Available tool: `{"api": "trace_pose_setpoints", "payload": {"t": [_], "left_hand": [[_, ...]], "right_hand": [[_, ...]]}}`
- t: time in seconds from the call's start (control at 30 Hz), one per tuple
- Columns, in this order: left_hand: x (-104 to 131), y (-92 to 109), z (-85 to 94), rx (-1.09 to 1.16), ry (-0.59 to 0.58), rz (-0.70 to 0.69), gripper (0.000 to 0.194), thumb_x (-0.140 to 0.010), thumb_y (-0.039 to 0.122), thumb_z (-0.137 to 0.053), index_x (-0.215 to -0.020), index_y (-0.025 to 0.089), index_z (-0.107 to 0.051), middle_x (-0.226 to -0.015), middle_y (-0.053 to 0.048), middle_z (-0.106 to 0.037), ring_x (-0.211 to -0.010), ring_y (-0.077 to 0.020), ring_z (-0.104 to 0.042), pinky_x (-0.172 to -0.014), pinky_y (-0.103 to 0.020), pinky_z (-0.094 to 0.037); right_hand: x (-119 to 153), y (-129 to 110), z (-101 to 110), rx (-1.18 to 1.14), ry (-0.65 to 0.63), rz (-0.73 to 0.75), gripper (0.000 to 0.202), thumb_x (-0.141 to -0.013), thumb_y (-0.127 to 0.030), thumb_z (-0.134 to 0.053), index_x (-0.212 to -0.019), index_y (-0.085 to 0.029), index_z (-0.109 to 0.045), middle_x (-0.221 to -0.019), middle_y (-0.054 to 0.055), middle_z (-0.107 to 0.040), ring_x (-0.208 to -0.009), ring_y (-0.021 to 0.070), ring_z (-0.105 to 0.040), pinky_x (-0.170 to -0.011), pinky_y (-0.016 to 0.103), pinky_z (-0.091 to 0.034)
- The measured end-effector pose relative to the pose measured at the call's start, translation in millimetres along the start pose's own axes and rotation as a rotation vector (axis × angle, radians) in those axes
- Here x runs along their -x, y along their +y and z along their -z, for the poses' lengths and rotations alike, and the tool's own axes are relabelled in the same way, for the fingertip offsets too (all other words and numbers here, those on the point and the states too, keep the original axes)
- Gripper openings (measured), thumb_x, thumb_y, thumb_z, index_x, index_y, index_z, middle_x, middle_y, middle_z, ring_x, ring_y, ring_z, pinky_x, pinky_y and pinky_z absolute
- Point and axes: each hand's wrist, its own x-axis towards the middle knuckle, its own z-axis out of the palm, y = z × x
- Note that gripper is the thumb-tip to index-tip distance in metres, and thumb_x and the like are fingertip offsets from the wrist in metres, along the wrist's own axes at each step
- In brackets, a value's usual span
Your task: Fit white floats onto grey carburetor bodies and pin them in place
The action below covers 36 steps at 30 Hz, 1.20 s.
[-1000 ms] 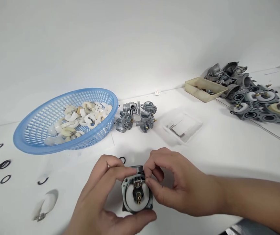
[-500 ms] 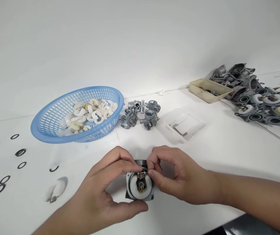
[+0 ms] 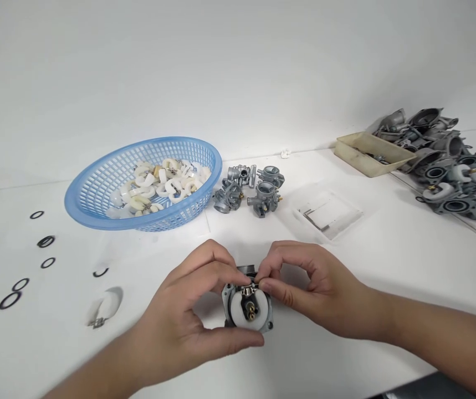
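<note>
A grey metal carburetor body (image 3: 228,305) stands on the white table with its open side facing me. Inside it a white C-shaped float (image 3: 240,311) surrounds a brass jet (image 3: 251,312). My left hand (image 3: 196,305) grips the carburetor, thumb along its lower edge and fingertips on top by the float's metal hinge (image 3: 247,290). At the right end of that hinge, my right hand (image 3: 308,285) pinches thumb and forefinger on what looks like a thin float pin, mostly hidden by the fingertips.
A blue basket (image 3: 96,223) of white floats stands back left. Several carburetors (image 3: 265,197) are behind my hands, beside a clear tray (image 3: 337,230) of thin pins. Black rings (image 3: 11,300) and a loose float (image 3: 111,303) lie left. A cream box (image 3: 354,162) and piled carburetors (image 3: 441,144) stand right.
The view has shifted, so most things appear further right. The carburetor is tilted slightly differently in my left hand. My right fingertips stay at the hinge's right end.
</note>
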Motion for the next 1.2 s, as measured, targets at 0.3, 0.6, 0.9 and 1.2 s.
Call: {"api": "trace_pose_setpoints", "payload": {"t": [0.3,0.6,0.9,1.2], "left_hand": [[3,-4,-8.1,0.058,0.037,0.032,0.056,-0.083,0.027,-0.105,-0.129,0.039,-0.076,-0.112,0.0,-0.062,-0.093,-0.0164,-0.064,-0.076,-0.024,-0.062],[5,-3,-9.7,0.01,0.044,0.052,0.059,-0.085,0.026,-0.102,-0.134,0.038,-0.071,-0.116,-0.002,-0.059,-0.1,-0.0189,-0.068,-0.073,-0.023,-0.067],[5,-2,-9.9,0.01,0.051,0.067,0.057,-0.085,0.029,-0.102,-0.131,0.04,-0.071,-0.115,0.0,-0.059,-0.098,-0.0183,-0.07,-0.07,-0.022,-0.068],[4,-3,-10.0,-0.03,0.049,0.011,0.057,-0.085,0.028,-0.101,-0.131,0.038,-0.068,-0.113,0.0,-0.057,-0.096,-0.0178,-0.069,-0.068,-0.021,-0.067]], "right_hand": [[-4,4,5,-0.061,-0.021,-0.063,0.016,-0.105,-0.044,-0.084,-0.103,-0.029,-0.087,-0.095,0.0,-0.074,-0.087,0.0151,-0.068,-0.08,0.028,-0.053],[-5,1,10,0.024,-0.067,-0.011,0.008,-0.108,-0.035,-0.08,-0.102,-0.029,-0.081,-0.094,-0.002,-0.073,-0.085,0.0123,-0.068,-0.077,0.024,-0.052],[-4,2,7,0.082,-0.059,0.053,0.011,-0.111,-0.029,-0.072,-0.101,-0.026,-0.072,-0.093,-0.002,-0.07,-0.079,0.0118,-0.063,-0.071,0.023,-0.051],[-4,5,8,0.162,-0.025,0.14,0.011,-0.106,-0.021,-0.073,-0.097,-0.025,-0.069,-0.088,-0.003,-0.069,-0.078,0.0123,-0.063,-0.074,0.025,-0.051]]}}
